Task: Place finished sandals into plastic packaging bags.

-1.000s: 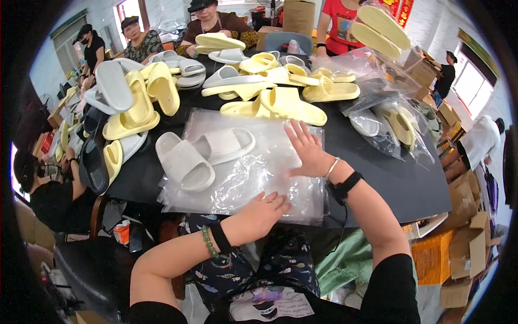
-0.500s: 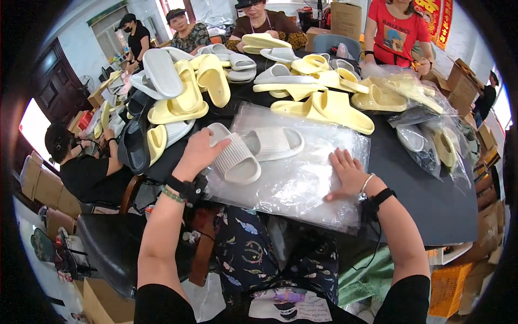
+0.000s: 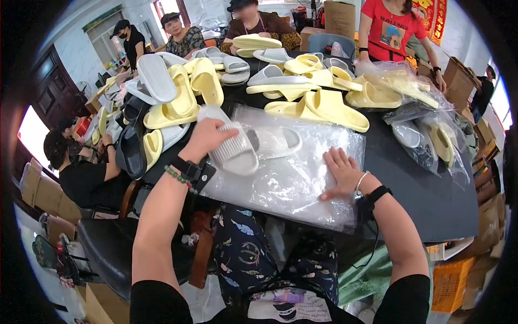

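Clear plastic bags [image 3: 291, 186] lie in a flat stack at the table's near edge. My left hand [image 3: 205, 139] grips a light grey ribbed slide slipper [image 3: 236, 154] by its side, thumb over the strap, above the stack's left part. A second grey slide slipper [image 3: 281, 141] lies just right of it; whether it rests on or inside the top bag I cannot tell. On the stack's right side my right hand [image 3: 343, 175] lies flat with spread fingers and holds nothing.
Pale yellow slippers [image 3: 332, 110], grey slippers [image 3: 156, 75] and a black slipper [image 3: 132, 143] are heaped beyond the bags on the black table [image 3: 421, 200]. Bagged slippers [image 3: 426, 135] sit at the right. Several people are around the table. An orange crate [image 3: 449, 283] stands low at the right.
My left hand has lifted and tilted the grey slipper, drawing it slightly up and left. The right hand stays flat on the bags.
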{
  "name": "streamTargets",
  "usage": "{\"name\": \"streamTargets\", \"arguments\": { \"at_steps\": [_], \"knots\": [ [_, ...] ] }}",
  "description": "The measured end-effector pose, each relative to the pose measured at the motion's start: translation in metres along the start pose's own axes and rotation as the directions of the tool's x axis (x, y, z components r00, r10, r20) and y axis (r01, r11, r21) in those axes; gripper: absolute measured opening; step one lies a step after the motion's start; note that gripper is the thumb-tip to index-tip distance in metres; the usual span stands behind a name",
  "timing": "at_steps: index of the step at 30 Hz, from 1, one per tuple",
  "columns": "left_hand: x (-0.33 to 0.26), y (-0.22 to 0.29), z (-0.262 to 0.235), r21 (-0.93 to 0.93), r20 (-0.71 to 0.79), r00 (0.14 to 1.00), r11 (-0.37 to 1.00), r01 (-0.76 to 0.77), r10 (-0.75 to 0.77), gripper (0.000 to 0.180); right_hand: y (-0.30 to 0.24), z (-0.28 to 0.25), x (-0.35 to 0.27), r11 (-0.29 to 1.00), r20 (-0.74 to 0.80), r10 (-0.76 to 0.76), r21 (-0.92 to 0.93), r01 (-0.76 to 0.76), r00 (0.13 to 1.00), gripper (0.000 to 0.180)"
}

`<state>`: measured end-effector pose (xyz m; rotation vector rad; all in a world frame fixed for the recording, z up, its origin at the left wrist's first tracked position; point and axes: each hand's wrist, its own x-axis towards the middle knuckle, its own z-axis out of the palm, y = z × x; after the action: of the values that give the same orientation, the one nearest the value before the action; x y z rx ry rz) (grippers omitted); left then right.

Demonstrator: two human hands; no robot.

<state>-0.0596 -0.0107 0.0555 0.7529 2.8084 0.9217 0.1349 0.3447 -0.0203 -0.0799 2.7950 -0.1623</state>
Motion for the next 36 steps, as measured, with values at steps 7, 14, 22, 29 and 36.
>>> {"name": "streamTargets", "arguments": {
  "at_steps": [7,14,22,29,36],
  "knots": [
    [0.014,0.042,-0.052,0.484,-0.501,0.842,0.871,0.081,0.2,0.043,0.005,0.008,0.003,0.999,-0.031,-0.004,0.033,0.005,1.0,0.138],
    [-0.021,0.029,-0.077,0.733,-0.531,0.821,0.601,0.319,0.212,0.031,0.002,0.004,0.001,1.0,-0.022,-0.002,0.017,0.003,1.0,0.138],
    [-0.057,0.081,-0.125,0.743,-0.646,0.683,0.486,0.459,0.342,0.03,-0.002,-0.002,-0.003,1.0,0.001,0.017,0.01,-0.017,1.0,0.134],
    [-0.052,0.107,-0.12,0.209,-0.754,0.611,0.97,-0.125,0.242,0.051,0.004,0.003,0.001,0.999,0.0,0.001,0.033,-0.001,1.0,0.138],
    [-0.035,0.092,-0.019,0.229,-0.07,0.99,0.968,-0.105,0.124,0.042,0.004,0.007,0.002,0.999,-0.038,-0.007,0.05,0.009,0.999,0.138]
  ]
}}
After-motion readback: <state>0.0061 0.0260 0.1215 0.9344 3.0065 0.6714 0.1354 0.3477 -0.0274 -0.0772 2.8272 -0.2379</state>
